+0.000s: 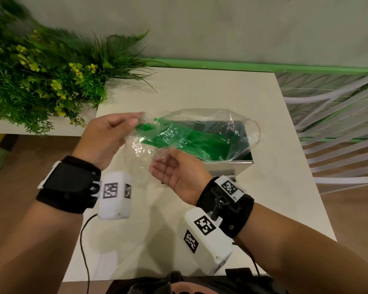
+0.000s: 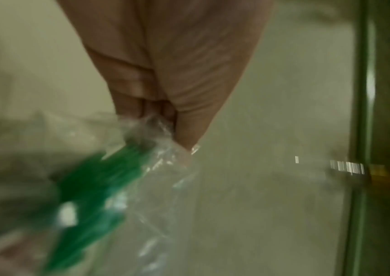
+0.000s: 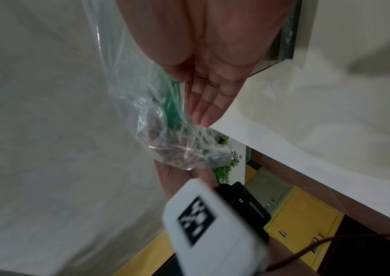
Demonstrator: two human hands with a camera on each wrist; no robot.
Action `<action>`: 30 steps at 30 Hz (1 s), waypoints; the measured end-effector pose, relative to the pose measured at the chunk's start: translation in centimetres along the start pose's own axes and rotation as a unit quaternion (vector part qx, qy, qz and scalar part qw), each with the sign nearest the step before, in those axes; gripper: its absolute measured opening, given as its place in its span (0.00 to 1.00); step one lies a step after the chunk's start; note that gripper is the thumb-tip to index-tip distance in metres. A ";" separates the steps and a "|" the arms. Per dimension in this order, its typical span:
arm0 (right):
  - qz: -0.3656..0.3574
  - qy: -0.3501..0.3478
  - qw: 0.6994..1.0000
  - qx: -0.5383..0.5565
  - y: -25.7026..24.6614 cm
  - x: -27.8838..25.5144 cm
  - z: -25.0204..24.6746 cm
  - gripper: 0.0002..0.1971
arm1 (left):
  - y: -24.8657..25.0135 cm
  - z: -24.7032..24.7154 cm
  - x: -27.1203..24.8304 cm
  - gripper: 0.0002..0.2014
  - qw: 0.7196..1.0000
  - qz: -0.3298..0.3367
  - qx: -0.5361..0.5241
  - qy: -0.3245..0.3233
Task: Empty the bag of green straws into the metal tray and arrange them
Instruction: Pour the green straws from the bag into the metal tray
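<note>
A clear plastic bag (image 1: 202, 116) of green straws (image 1: 191, 142) hangs tilted over the metal tray (image 1: 225, 166), its open mouth pointing right and down into the tray. My left hand (image 1: 139, 120) pinches the bag's closed upper-left corner; in the left wrist view the left hand (image 2: 168, 130) has thumb and fingers squeezed on crumpled plastic above the blurred straws (image 2: 99, 186). My right hand (image 1: 163, 164) lies palm up under the bag's lower edge. Seen from the right wrist, the right hand (image 3: 203, 115) has its fingers straight beside the bag (image 3: 139, 112) and straws (image 3: 171, 104).
The tray stands on a white table (image 1: 200, 88). A leafy artificial plant (image 1: 40, 77) crowds the table's left side, and a white slatted chair (image 1: 338, 128) stands off the right edge. Yellow cabinets (image 3: 302, 220) show below the table edge.
</note>
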State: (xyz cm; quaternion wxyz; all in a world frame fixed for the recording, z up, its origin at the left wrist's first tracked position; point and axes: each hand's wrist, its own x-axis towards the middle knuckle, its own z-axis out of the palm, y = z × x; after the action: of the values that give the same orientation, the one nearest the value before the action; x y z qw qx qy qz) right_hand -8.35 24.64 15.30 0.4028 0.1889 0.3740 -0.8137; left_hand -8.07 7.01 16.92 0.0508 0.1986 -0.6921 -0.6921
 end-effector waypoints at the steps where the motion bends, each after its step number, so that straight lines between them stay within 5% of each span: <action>1: -0.010 -0.003 1.000 -0.007 0.0 0.0 0.1 0.13 | 0.2 -0.5 -0.1 0.08 0.999 0.000 -0.042 0.020; 3: -0.035 -0.008 0.999 -0.023 0.1 0.0 0.1 0.15 | 0.4 -1.7 0.0 0.07 0.994 -0.003 -0.094 0.057; 8: -0.048 -0.017 0.993 -0.108 0.6 0.0 0.8 0.14 | 0.3 -1.5 -0.9 0.09 0.998 0.015 0.042 -0.032; 15: -0.135 -0.008 0.951 -0.278 0.4 -0.2 1.5 0.17 | 0.6 -2.6 -1.6 0.11 0.984 0.093 -0.101 0.111; 20: -0.159 -0.006 0.941 -0.300 1.3 -0.4 1.1 0.17 | 0.1 -2.2 -1.7 0.05 0.987 0.041 -0.128 0.090; 23: -0.171 -0.024 0.937 -0.304 1.3 -0.6 1.3 0.15 | -0.2 -1.7 -1.3 0.38 0.984 -0.087 -0.151 -0.028; 24: -0.176 -0.033 0.933 -0.313 1.2 -0.7 1.5 0.15 | -0.3 -1.5 -1.2 0.42 0.984 -0.088 -0.148 -0.048; 26: -0.185 -0.049 0.921 -0.339 1.1 -0.8 1.7 0.15 | -0.2 -0.5 -1.6 0.29 0.995 -0.042 -0.082 -0.043; 28: -0.191 -0.056 0.910 -0.365 1.2 -0.9 1.7 0.16 | 0.0 -0.3 -1.4 0.06 0.999 -0.001 -0.045 0.030; 30: -0.199 -0.068 0.902 -0.378 1.3 -1.2 1.7 0.15 | 0.8 -0.5 -1.3 0.07 0.994 0.014 -0.064 0.085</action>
State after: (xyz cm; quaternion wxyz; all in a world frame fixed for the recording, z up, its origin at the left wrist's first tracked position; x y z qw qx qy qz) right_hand -6.63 23.50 16.53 0.2979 -0.1119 0.6549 -0.6854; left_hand -6.90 6.96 18.01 0.1324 0.2433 -0.6420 -0.7149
